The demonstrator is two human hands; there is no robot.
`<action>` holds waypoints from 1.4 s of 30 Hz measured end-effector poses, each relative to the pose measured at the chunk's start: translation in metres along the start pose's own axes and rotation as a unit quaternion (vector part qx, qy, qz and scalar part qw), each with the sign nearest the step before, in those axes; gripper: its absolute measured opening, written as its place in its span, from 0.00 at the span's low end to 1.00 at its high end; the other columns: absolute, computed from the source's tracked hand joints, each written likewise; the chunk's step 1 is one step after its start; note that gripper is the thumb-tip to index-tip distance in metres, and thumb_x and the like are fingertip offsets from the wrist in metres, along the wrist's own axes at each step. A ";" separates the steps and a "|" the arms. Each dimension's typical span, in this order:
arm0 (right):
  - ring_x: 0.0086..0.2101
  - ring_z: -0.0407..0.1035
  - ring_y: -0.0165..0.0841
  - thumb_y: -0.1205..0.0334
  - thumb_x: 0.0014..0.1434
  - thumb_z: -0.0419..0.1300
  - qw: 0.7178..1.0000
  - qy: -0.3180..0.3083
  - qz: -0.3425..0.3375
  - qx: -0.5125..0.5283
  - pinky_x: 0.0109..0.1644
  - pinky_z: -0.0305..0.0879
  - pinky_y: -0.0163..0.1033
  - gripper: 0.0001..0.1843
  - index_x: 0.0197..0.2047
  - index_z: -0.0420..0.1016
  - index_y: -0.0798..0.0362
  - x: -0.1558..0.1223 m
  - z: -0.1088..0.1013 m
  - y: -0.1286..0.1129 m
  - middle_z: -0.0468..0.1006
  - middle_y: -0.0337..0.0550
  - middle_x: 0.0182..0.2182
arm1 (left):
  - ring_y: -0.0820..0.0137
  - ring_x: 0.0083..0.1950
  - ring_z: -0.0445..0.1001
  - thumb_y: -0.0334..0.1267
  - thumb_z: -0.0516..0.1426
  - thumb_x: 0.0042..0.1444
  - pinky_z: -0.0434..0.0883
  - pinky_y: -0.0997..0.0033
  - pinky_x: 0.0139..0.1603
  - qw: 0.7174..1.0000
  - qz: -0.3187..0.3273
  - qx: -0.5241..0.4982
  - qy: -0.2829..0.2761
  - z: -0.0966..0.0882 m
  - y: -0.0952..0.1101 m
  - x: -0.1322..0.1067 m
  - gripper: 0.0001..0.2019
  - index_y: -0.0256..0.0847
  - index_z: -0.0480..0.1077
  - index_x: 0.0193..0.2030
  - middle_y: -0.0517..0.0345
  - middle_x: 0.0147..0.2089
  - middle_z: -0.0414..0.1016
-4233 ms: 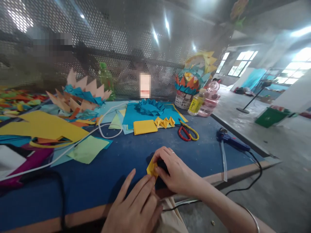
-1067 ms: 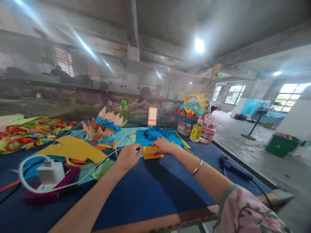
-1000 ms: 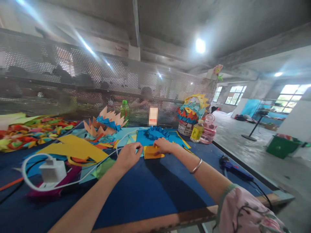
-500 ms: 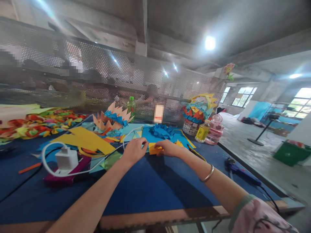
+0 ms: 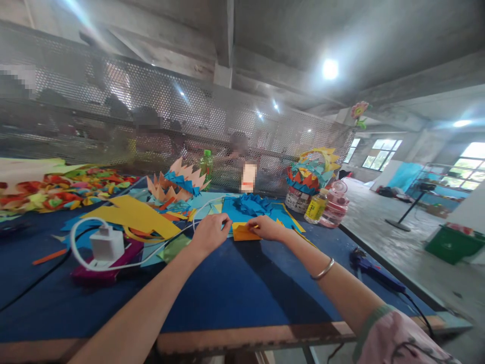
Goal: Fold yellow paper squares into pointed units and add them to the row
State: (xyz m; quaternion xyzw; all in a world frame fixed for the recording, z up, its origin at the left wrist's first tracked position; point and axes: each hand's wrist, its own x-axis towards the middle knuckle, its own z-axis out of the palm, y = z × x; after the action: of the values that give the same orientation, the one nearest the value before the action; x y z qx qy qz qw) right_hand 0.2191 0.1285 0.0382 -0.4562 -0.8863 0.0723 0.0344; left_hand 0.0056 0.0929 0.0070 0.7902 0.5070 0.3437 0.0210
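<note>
My right hand (image 5: 267,228) pinches a small folded piece of yellow paper (image 5: 242,232) by its right part, over the blue table top. Just left of that paper is my left hand (image 5: 212,233), its fingers curled and closed; whether something small is between them is hidden. Behind the hands, a blue pointed paper piece (image 5: 252,205) lies on blue paper sheets (image 5: 227,205). Larger yellow paper (image 5: 132,217) and a green paper piece (image 5: 176,248) lie left of my left hand.
A white charger (image 5: 107,246) sits on a purple power strip (image 5: 94,273), its cable looping across the table. A blue glue gun (image 5: 379,273) lies at right. Paper-point baskets (image 5: 178,179), bottles (image 5: 316,207) and a pink jug (image 5: 335,205) stand farther back, before a perforated metal screen (image 5: 212,121).
My right hand's fingers have shifted slightly right and up along the yellow paper, showing more of its front. My left hand stays nearly still. The view has shifted slightly.
</note>
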 end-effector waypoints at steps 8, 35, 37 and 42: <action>0.46 0.73 0.37 0.57 0.68 0.60 0.991 0.089 0.050 -0.088 0.50 0.73 0.48 0.13 0.52 0.74 0.54 -0.061 0.003 -0.058 0.76 0.46 0.50 | 0.63 0.48 0.76 0.42 0.58 0.67 0.76 0.56 0.49 0.999 0.019 -0.023 0.027 -0.014 0.018 0.003 0.13 0.38 0.71 0.54 0.50 0.53 0.74; 0.25 0.66 0.31 0.58 0.64 0.62 0.965 0.171 0.121 0.160 0.28 0.55 0.33 0.10 0.31 0.71 0.50 -0.145 0.053 -0.076 0.74 0.34 0.24 | 0.61 0.35 0.74 0.36 0.51 0.66 0.68 0.62 0.37 0.999 -0.027 0.008 0.029 -0.018 0.084 -0.138 0.07 0.45 0.67 0.36 0.59 0.34 0.74; 0.24 0.64 0.31 0.57 0.64 0.62 0.965 0.173 0.132 0.145 0.28 0.53 0.34 0.12 0.30 0.69 0.50 -0.144 0.055 -0.079 0.73 0.34 0.23 | 0.60 0.37 0.75 0.36 0.52 0.65 0.68 0.62 0.37 0.998 -0.033 0.024 0.040 -0.016 0.083 -0.139 0.03 0.45 0.67 0.41 0.59 0.36 0.75; 0.26 0.64 0.35 0.59 0.64 0.61 0.965 0.191 0.145 0.105 0.30 0.50 0.36 0.13 0.28 0.67 0.50 -0.143 0.062 -0.085 0.69 0.36 0.23 | 0.60 0.41 0.77 0.37 0.53 0.65 0.71 0.61 0.39 0.997 -0.030 0.049 0.053 -0.009 0.081 -0.142 0.11 0.46 0.64 0.53 0.58 0.42 0.77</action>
State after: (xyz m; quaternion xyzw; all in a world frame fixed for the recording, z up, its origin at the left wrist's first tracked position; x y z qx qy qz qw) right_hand 0.2259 -0.0425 -0.0086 -0.5789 -0.7750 0.0806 0.2404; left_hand 0.0290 -0.0653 -0.0293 0.7552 0.5474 0.3589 -0.0342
